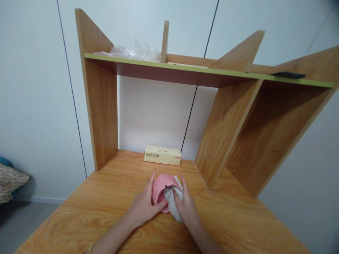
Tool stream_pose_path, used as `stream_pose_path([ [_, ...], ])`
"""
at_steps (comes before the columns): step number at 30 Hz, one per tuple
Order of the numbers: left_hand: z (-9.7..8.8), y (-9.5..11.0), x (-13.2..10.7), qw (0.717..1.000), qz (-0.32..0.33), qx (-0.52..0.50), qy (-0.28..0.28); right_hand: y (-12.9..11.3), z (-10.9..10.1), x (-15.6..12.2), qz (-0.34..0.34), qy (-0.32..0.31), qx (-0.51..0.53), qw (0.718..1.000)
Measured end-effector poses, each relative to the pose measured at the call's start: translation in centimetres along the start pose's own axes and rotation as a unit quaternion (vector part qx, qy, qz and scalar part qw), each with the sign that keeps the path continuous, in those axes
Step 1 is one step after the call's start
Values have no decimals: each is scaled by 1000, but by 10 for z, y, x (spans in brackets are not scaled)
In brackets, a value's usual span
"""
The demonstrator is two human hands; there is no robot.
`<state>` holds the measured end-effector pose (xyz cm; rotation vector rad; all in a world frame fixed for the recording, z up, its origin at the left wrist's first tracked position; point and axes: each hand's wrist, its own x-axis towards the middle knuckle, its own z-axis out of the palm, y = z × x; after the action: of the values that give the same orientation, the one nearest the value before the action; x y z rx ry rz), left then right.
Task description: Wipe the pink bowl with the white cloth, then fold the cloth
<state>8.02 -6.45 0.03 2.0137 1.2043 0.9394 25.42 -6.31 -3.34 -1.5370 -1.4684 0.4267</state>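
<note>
A pink, hollow container (160,185) is tipped on its side, its opening turned toward me, above the front middle of the wooden desk. My left hand (146,203) grips its left side, thumb at the lower rim and fingers behind the wall. A pale grey cloth (173,205) is bunched in my right hand (186,208), partly inside the opening and folded over the right rim. The right thumb presses on the cloth; the other right fingers lie along the outer side. The inside of the container is mostly hidden.
A cream box (162,155) with printed lettering lies at the back of the desk (111,197). Wooden side panels and a shelf (169,70) rise behind it. Clear plastic wrap (136,51) and a dark flat object (288,74) rest on the shelf.
</note>
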Motion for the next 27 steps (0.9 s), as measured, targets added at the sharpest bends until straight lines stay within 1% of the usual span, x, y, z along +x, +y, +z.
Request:
stream_pose_path([
  [2, 3, -2, 0, 1000, 4, -21, -4, 0, 1, 1, 2, -1, 3, 1000],
  [5, 4, 0, 0, 999, 23, -31, 16, -6, -1, 1, 11, 22, -6, 1000],
  [7, 2, 3, -1, 999, 29, -7, 33, -12, -5, 1, 24, 34, -41, 998],
  [9, -1, 6, -1, 998, 40, 24, 38, -18, -10, 0, 26, 35, -97, 994],
  [11, -3, 9, -2, 997, 56, 44, 31, -21, -14, 0, 13, 34, -143, 989],
  [13, -5, 10, -3, 996, 65, 63, 16, -21, -16, -1, -4, 32, -160, 987],
  [15, -7, 10, -3, 994, 69, 90, 1, -19, -15, -1, -13, 14, -145, 989],
  [17, -8, 9, -3, 991, 71, 114, -9, -16, -12, -1, -20, -12, -107, 994],
  [19, -10, 9, -2, 991, 74, 113, -9, -13, -9, 0, -21, -22, -62, 998],
  [21, -11, 7, -1, 994, 69, 83, 6, -11, -7, 0, -11, -12, -26, 1000],
  [24, -10, 4, 1, 999, 24, 32, 27, -7, -6, 2, 10, 7, 8, 1000],
  [26, -7, 2, 1, 1000, -1, 19, 16, -3, -5, 3, 9, 21, 16, 1000],
  [27, -5, 1, 1, 1000, -2, 16, 6, -2, -5, 3, 4, 29, 19, 999],
])
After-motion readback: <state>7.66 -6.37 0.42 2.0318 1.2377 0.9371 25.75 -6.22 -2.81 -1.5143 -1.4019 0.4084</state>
